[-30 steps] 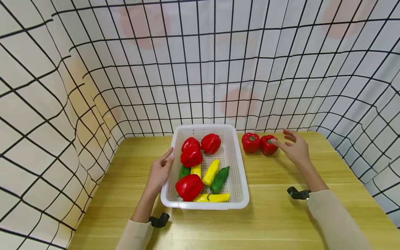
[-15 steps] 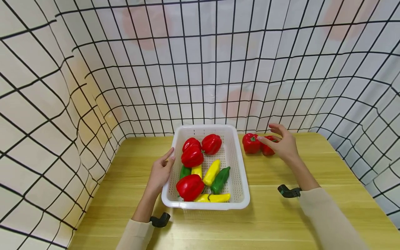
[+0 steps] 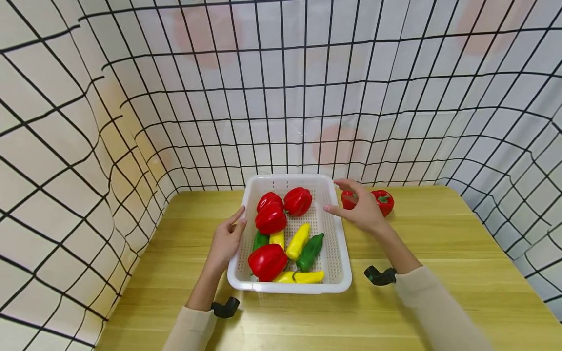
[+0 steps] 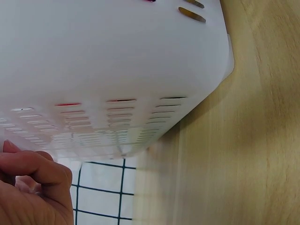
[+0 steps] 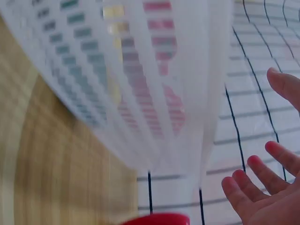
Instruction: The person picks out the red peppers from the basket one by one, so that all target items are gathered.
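Note:
A white plastic basket (image 3: 290,287) with slotted walls stands on the table, holding several red bell peppers (image 3: 270,218), long yellow peppers (image 3: 298,241) and green peppers (image 3: 310,252). My left hand (image 3: 226,241) grips its left rim; in the left wrist view curled fingers (image 4: 44,180) show beside the wall. My right hand (image 3: 364,209) hovers at the right rim with spread fingers and holds nothing, its thumb reaching over the rim. In the right wrist view its fingers (image 5: 262,180) stay apart from the basket wall.
Two red bell peppers lie right of the basket: one (image 3: 383,202) shows beyond my right hand, the other (image 3: 349,200) is partly hidden by it. A white sheet with black grid lines (image 3: 303,97) rises behind the wooden table (image 3: 175,229) and at both sides.
My right hand has moved left, from the outer red bell pepper across both peppers to the basket's right rim. The left hand stays on the left rim, and the basket's contents look the same.

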A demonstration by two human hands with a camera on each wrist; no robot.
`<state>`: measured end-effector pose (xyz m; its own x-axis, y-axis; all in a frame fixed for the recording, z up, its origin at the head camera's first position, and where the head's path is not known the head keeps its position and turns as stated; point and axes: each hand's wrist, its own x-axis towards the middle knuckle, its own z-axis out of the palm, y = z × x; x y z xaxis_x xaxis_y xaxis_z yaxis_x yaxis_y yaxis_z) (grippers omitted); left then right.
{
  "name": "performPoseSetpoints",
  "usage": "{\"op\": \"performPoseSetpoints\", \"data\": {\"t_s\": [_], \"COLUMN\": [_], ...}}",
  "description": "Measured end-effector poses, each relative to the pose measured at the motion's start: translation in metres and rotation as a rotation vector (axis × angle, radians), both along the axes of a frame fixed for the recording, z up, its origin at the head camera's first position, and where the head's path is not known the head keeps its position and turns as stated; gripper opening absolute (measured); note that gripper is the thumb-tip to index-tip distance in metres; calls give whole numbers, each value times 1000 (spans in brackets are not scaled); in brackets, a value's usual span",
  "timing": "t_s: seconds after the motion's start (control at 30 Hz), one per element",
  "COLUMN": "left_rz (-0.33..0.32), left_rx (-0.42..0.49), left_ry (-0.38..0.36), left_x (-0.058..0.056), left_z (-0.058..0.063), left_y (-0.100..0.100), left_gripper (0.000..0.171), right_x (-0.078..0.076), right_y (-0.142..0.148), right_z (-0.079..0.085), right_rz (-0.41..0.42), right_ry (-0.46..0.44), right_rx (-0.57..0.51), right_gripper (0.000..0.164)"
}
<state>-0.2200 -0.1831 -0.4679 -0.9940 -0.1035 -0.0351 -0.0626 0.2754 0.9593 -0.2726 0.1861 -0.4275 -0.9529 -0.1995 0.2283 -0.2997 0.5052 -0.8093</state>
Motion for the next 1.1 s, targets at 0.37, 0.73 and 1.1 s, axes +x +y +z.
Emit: {"op": "performPoseSetpoints", "data": {"t_s": [0.37, 0.73, 1.1], "left_rz": [8, 17, 12], "left_rx": [-11, -20, -13], "left_ry": [7, 2, 2], "left_x": [2, 1, 0], "left_z": [2, 0, -1], "left_y": [1, 1, 1], "left_gripper": [44, 44, 45], "right_x": [23, 47, 67], "right_y": [-48, -83, -109], "right_z": [2, -2, -8], "right_rz": [211, 398, 519], "right_ry": [-26, -13, -51], "right_rx": [-103, -75, 24], "right_gripper": [75, 78, 75]}}
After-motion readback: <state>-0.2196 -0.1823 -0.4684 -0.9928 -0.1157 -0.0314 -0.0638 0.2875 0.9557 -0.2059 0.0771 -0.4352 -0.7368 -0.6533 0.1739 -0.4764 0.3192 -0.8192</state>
